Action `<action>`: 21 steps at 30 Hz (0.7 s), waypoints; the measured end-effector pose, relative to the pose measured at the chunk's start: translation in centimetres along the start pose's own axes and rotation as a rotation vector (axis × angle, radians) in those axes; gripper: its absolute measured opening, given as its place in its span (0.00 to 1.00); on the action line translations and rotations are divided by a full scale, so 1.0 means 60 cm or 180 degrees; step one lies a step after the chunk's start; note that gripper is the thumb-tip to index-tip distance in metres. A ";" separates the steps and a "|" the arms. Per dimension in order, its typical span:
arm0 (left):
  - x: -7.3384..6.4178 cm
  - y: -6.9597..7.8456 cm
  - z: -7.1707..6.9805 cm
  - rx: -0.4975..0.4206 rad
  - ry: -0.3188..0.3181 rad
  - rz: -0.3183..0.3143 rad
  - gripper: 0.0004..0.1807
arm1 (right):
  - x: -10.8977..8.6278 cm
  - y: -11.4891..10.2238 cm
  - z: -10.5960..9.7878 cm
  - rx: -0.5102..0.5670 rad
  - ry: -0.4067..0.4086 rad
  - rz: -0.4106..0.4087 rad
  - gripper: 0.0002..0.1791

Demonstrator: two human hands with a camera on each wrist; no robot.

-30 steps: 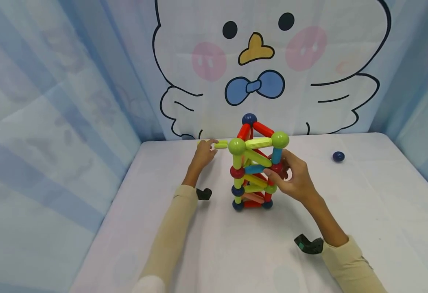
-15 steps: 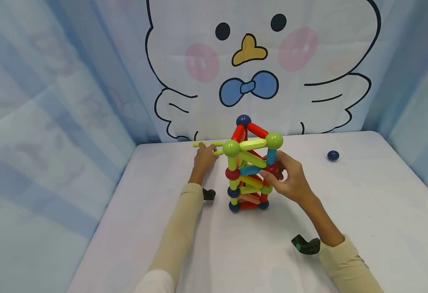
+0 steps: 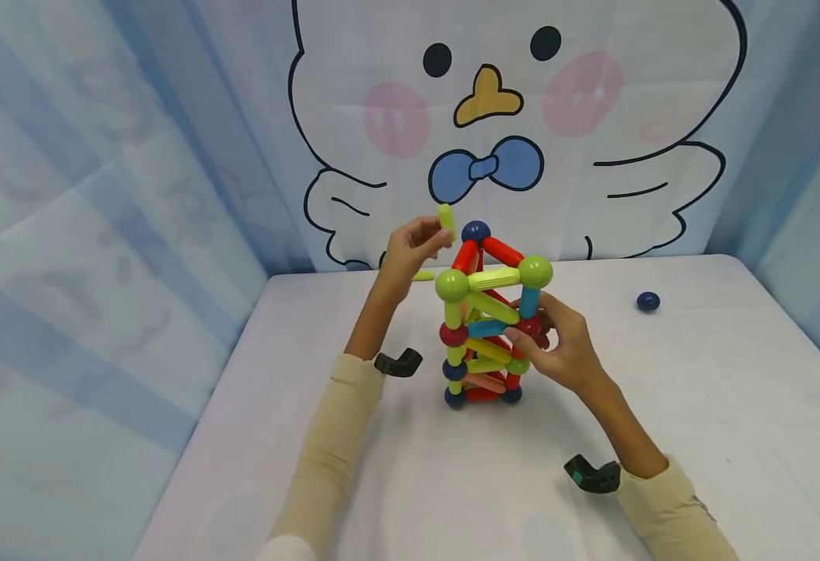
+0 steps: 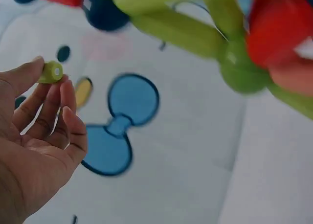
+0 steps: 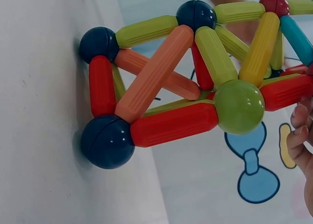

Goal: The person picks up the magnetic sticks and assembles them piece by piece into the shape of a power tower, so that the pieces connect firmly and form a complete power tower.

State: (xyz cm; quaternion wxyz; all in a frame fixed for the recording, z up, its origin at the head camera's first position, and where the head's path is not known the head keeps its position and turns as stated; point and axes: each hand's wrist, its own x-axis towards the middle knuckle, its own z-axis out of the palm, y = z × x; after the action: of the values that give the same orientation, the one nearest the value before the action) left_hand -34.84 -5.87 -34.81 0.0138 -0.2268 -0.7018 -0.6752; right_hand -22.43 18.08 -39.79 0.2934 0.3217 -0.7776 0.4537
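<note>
A tower of magnetic rods and balls (image 3: pixel 487 279) stands upright on the table, with a blue ball at its peak and two green balls at the front of its top level. My left hand (image 3: pixel 410 248) pinches a yellow-green magnetic rod (image 3: pixel 447 222) between thumb and fingers, raised just left of the blue peak ball and apart from it. In the left wrist view the rod (image 4: pixel 51 72) shows end-on, with a pale magnet tip. My right hand (image 3: pixel 564 343) grips the tower's right side at a red ball (image 3: pixel 529 324); some of its fingers are hidden behind the tower.
Another yellow-green rod (image 3: pixel 424 275) lies at the table's back edge, partly hidden by the left hand and tower. A loose blue ball (image 3: pixel 648 301) rests at the back right. A printed curtain (image 3: pixel 242 156) hangs behind the table.
My left hand has picked up a yellow-green rod from the back of the table and lifted it to the height of the tower's top. The right hand keeps its grip.
</note>
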 end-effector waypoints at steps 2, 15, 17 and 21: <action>-0.002 0.044 0.010 -0.0185 -0.0097 0.0221 0.15 | -0.001 0.001 0.000 0.0010 0.0017 0.0002 0.23; -0.015 0.123 0.033 0.0204 -0.0320 0.0497 0.15 | -0.001 0.006 0.004 0.0020 -0.0004 -0.0022 0.23; -0.016 0.122 0.033 0.0226 -0.0305 0.0517 0.16 | 0.000 0.004 0.004 0.0016 -0.0006 -0.0017 0.24; -0.016 0.122 0.033 0.0283 -0.0315 0.0546 0.16 | -0.002 0.004 0.005 0.0018 0.0016 -0.0024 0.22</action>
State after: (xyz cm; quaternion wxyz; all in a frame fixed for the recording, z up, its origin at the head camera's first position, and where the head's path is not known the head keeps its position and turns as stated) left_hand -30.94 -4.37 -28.38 0.0470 -0.3183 -0.7088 -0.6277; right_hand -22.62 17.94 -40.13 0.2962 0.3243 -0.7743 0.4555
